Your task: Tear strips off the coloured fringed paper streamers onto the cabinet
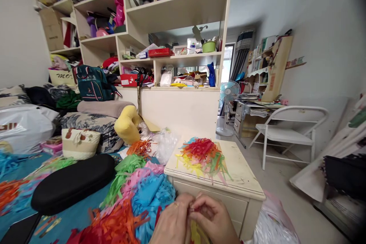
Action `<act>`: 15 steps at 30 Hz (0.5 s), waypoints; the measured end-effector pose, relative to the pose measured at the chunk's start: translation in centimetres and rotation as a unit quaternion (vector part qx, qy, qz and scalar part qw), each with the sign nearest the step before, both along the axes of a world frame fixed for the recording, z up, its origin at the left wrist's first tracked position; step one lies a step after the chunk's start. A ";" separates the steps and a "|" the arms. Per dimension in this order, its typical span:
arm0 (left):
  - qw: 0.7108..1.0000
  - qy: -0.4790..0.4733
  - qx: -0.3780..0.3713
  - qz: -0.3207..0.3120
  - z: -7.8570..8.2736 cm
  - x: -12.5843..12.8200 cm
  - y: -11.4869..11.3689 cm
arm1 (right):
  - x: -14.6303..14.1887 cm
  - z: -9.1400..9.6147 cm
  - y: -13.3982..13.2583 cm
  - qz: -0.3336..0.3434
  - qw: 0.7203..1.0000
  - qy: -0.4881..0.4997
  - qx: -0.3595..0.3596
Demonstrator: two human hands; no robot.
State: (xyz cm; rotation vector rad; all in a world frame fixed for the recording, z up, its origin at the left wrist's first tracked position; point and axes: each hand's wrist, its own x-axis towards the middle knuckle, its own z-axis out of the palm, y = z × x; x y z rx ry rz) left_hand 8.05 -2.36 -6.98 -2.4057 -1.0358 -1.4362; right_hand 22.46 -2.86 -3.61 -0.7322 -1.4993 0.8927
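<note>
My left hand [173,219] and my right hand [213,219] meet at the bottom centre, fingertips pinched together. What sits between the fingertips is too small and covered to make out. Just below them shows some yellow paper [196,233], partly hidden by both hands. Left of my left hand lie heaps of cut paper strips: blue strips [153,194], orange-red strips [114,223], pink strips [137,179] and green strips [126,175]. Beyond my hands, a mixed pile of colourful paper strips [201,152], red on top, rests on a cream bedside cabinet [240,171].
A black oval case [73,185] and a dark flat device [20,230] lie on the teal bed cover [68,223]. Farther back are a woven bag [81,143], a yellow cushion [127,125] and a crowded shelf unit [177,7]. To the right stand a white folding chair [286,133] and a fan [228,95].
</note>
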 end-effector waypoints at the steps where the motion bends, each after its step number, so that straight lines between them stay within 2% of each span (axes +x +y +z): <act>1: 1.000 0.004 0.002 -0.004 -0.1 0.0 0.1 | 0.1 0.1 0.0 0.002 1.000 -0.011 -0.001; 3: 1.000 0.025 0.000 -0.016 0.0 -0.1 0.5 | 0.3 0.3 -0.1 0.007 0.997 -0.071 0.021; 5: 0.997 0.066 0.009 -0.029 0.3 -0.3 1.1 | 0.7 0.6 -0.3 -0.003 0.983 -0.166 0.075; 9: 0.985 0.157 0.069 -0.035 1.3 -0.6 2.0 | 1.9 0.9 -0.3 -0.073 0.924 -0.331 0.173; 11: 0.983 0.164 0.039 -0.067 1.9 -0.6 2.1 | 2.6 1.2 0.0 -0.073 0.913 -0.364 0.172; 13: 0.983 0.148 -0.027 -0.105 2.4 -0.6 2.3 | 3.4 1.8 0.6 -0.064 0.913 -0.371 0.159; 15: 0.981 0.125 -0.091 -0.116 3.0 -0.5 2.6 | 3.9 2.6 1.4 -0.066 0.912 -0.373 0.155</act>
